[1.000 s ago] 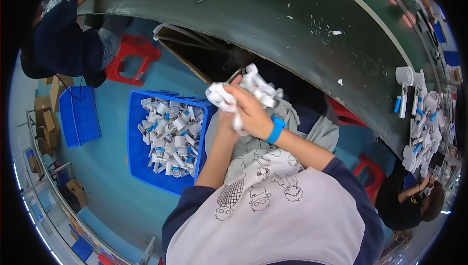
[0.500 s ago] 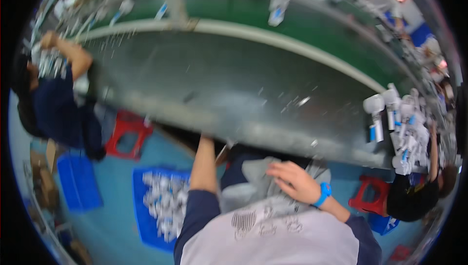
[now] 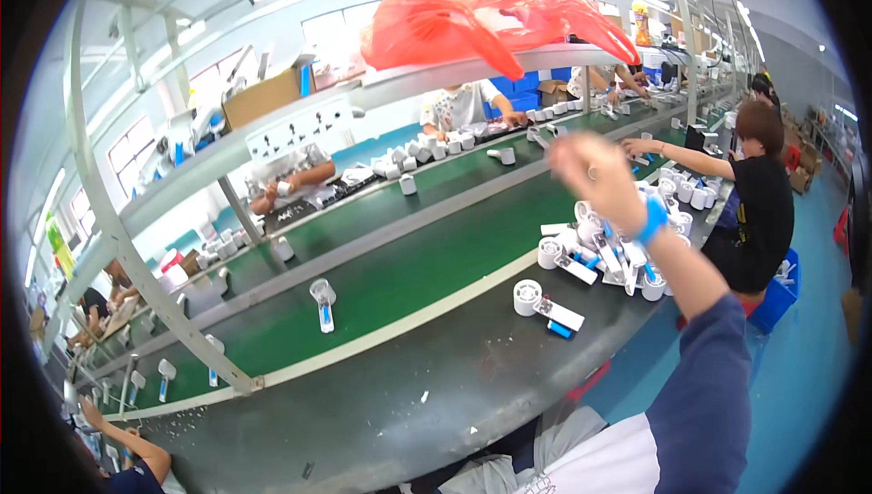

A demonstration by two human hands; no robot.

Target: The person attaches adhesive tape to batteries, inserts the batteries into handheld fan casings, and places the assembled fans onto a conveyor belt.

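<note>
- The person's right hand (image 3: 595, 176) is raised in the air above the green belt (image 3: 409, 267), blurred by motion, fingers loosely spread; whether anything small sits in it cannot be told, but nothing shows in its grasp.
- A blue wristband (image 3: 650, 220) sits on that wrist, and a dark blue sleeve (image 3: 704, 394) runs up from the lower edge.
- The left hand is not in view.
- Just below and right of the raised hand lies a heap of white parts (image 3: 618, 253) on the grey bench (image 3: 409, 403), close enough to be reached from the seat.
- Nearer the bench edge a white round part (image 3: 527, 297) stands beside a flat white and blue piece (image 3: 561, 315), apart from the heap.
- One white and blue piece (image 3: 322, 301) rides alone on the belt, well apart from the hand.
- A red plastic bag (image 3: 490, 22) lies on the shelf (image 3: 300, 122) overhead, out of the way of the belt.
- A co-worker in black (image 3: 758, 194) sits to the right, reaching to their own white parts.
</note>
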